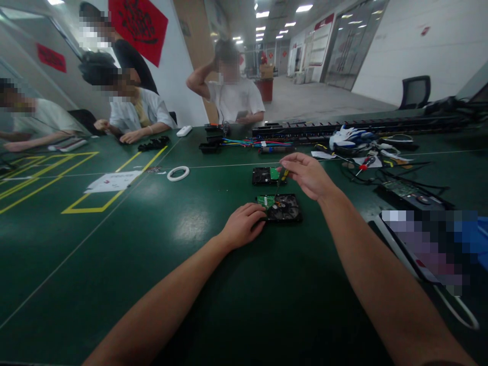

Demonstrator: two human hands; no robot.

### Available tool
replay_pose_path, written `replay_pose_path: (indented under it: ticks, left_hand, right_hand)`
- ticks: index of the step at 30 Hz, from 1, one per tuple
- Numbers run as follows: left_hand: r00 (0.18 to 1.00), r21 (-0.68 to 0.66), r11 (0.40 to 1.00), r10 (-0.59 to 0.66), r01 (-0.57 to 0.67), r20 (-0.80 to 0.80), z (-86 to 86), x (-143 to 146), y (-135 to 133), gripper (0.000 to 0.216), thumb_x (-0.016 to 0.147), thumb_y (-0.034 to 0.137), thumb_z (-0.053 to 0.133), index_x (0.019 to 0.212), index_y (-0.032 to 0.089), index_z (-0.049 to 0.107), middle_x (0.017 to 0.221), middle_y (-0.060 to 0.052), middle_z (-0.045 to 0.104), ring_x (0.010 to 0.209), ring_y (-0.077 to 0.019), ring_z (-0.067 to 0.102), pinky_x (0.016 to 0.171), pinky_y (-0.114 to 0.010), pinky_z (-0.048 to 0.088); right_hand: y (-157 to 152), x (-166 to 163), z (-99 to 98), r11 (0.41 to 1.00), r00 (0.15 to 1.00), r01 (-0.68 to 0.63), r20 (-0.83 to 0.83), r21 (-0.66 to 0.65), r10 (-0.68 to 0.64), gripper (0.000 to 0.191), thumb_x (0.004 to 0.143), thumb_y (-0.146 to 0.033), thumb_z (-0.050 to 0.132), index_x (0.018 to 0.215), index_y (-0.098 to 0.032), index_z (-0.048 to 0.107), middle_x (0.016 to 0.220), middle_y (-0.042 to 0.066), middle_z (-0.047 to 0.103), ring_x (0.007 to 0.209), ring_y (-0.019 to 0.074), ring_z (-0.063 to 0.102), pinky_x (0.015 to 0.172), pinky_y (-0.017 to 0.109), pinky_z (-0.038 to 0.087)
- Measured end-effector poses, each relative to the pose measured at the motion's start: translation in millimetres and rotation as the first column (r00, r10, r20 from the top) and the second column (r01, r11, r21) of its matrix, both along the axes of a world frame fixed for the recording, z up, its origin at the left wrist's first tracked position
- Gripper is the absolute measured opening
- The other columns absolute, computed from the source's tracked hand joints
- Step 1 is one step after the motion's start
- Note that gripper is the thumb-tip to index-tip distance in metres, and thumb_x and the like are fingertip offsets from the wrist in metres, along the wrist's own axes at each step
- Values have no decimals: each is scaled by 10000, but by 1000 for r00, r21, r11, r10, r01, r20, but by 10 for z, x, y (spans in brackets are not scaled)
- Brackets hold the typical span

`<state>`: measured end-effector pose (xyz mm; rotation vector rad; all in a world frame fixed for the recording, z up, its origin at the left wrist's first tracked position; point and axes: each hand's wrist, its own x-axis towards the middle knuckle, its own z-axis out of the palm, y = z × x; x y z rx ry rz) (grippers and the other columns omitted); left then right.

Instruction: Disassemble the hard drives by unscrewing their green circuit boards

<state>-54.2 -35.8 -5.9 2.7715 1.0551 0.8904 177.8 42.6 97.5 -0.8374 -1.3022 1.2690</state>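
A black hard drive (pixel 284 207) with a green circuit board lies on the green table (pixel 160 244) in front of me. My left hand (pixel 244 223) rests curled against its left edge, holding it steady. My right hand (pixel 307 175) is above it, fingers pinched round a thin screwdriver (pixel 281 179) with a yellow and black handle. The tool's tip points down at the drive's board. A second hard drive (pixel 267 175) lies just behind, partly hidden by the screwdriver and my fingers.
Coloured cables (pixel 244 143), black trays and a long black rack (pixel 343 129) lie at the back. A tape roll (pixel 178 173) and a paper sheet (pixel 112 181) sit left. Tools, gloves (pixel 348 137) and another drive (pixel 407 193) lie right. Several people sit at the far side.
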Motion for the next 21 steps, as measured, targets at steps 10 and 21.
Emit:
replay_pose_path:
  ticks: [10,21]
  left_hand:
    - [1000,-2,1000,-15,15,12,-4,3,4,209,949,257,569,1146,220,629,1244,-89,661,1191,-255,605,981,-484,550]
    - [1000,6,1000,-12,12,13,-18,0,12,198,947,259,570,1132,220,628,1238,-85,662,1189,-244,603,989,-470,548]
  right_hand:
    - [31,-1,-34,996,997,31,62,82,-36,125,797,-288,733,906,-232,713,948,30,687,899,188,652,828,353,526]
    - [-20,-2,-12,994,995,-94,29,55,93,147,839,-335,727,941,-231,712,1028,42,706,963,204,683,862,376,531]
